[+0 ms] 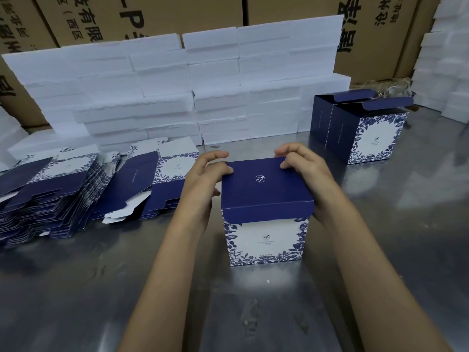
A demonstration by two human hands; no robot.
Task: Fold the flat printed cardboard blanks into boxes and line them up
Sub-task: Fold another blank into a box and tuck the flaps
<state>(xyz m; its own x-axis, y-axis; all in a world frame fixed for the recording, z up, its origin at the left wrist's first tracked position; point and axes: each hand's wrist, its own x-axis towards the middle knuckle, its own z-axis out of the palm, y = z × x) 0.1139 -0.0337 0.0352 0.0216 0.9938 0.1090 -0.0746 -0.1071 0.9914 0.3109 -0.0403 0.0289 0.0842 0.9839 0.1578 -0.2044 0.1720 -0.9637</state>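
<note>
A metal desk (380,250) with a dull, reflective surface fills the foreground. A wall of white foam blocks (177,85) is stacked in offset courses along the far side of the desk. A second column of white foam blocks (444,59) stands at the right edge. Large brown corrugated cartons (152,16) printed with black Chinese characters stand behind the foam. A tangle of clear plastic strapping (390,87) lies between the foam stacks.

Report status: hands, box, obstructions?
Left hand and right hand grip the upright navy floral cardboard box, lid flap down. Steel table around it unobstructed.
</note>
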